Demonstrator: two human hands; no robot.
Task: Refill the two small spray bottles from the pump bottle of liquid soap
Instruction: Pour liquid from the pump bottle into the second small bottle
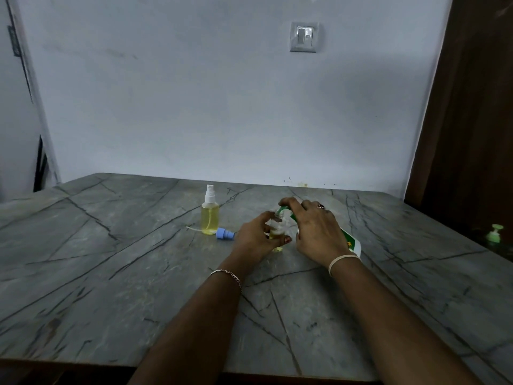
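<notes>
My left hand (256, 237) grips a small clear spray bottle (277, 228) with no cap, a little yellow liquid in its bottom. My right hand (316, 232) holds the white and green pump bottle (353, 241), tilted to the left, with my fingers on its green pump head (283, 210), whose spout sits over the small bottle's mouth. A second spray bottle (210, 213) stands upright to the left, capped with a white sprayer and full of yellow liquid. A blue sprayer cap (225, 234) with its thin tube lies on the table beside it.
The grey marble-pattern table (138, 259) stands against a white wall with a light switch (304, 36). A dark brown curtain or door (472, 120) hangs at the right. A green pump top (494, 233) shows beyond the table's right edge.
</notes>
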